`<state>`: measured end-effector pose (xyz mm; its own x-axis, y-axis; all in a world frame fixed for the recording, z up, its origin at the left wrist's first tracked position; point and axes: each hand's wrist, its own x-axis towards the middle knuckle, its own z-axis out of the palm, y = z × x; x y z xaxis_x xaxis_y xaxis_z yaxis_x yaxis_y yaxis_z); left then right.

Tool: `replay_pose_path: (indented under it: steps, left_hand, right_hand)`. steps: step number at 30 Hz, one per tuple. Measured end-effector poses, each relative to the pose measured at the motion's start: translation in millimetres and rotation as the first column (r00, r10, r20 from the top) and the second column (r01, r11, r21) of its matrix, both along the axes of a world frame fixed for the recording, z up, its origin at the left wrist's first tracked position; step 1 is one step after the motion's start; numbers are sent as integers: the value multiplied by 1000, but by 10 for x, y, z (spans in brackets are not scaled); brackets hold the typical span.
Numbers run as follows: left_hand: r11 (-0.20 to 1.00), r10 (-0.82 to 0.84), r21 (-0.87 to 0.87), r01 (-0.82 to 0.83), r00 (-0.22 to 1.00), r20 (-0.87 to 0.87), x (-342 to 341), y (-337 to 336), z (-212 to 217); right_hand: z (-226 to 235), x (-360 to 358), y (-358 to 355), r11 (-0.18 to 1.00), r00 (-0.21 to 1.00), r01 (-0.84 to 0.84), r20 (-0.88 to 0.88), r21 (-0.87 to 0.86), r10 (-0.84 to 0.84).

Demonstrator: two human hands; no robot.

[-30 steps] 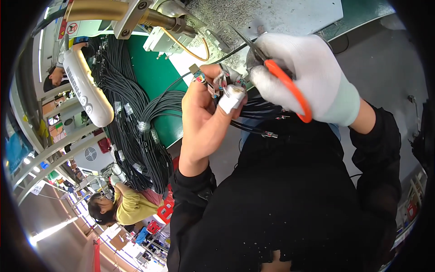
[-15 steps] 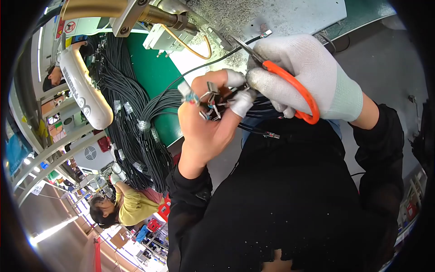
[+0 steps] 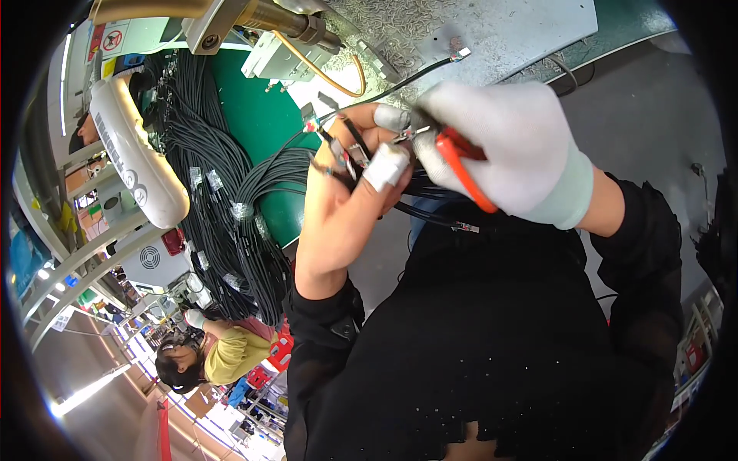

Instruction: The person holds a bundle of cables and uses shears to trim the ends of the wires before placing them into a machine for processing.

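My left hand, bare with white covers on thumb and fingertip, is closed round several black cables. Their stripped ends and metal-cased connectors stick out between the fingers. In a white knit glove, my right hand is closed on orange-handled scissors; its fingers are blurred and hide the blades. Both hands meet at a small cable end by the left thumb and fingertip. One black cable runs past them to a connector on the bench, and another connector hangs below the hands.
A thick bundle of black cables lies on the green bench at left. Metal machine tooling stands beyond the hands, beside a light plate strewn with small metal bits. A white lamp-like housing and a co-worker in yellow are further left.
My right hand has turned and moved slightly left and down with the scissors, whose blades are now hidden. The cable ends in my left hand have shifted, and its thumb has moved.
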<state>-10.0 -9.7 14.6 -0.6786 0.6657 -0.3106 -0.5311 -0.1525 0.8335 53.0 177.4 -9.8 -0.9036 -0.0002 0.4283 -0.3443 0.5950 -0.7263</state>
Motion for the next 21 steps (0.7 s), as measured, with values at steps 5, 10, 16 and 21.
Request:
replay_pose_path:
  steps: [5,10,16,21]
  left_hand:
    - [908,82,-313,-277,853,-516,132,142,46]
    - [881,125,-285,-379,766,-630,126,180,-41]
    - [868,96,-300,-396,726,-681,156,242,-95]
    - [841,121,-271,-467,652,-748,230,299,-104]
  right_hand:
    - [-16,-58,55,994,992,97,-81,47,-93]
    - [-78,-64,101,952,946,167,-315,256,-81]
    - [1,112,78,951,996,84,-28,296,-79]
    - [9,123,102,997,988,-63,143,50,55]
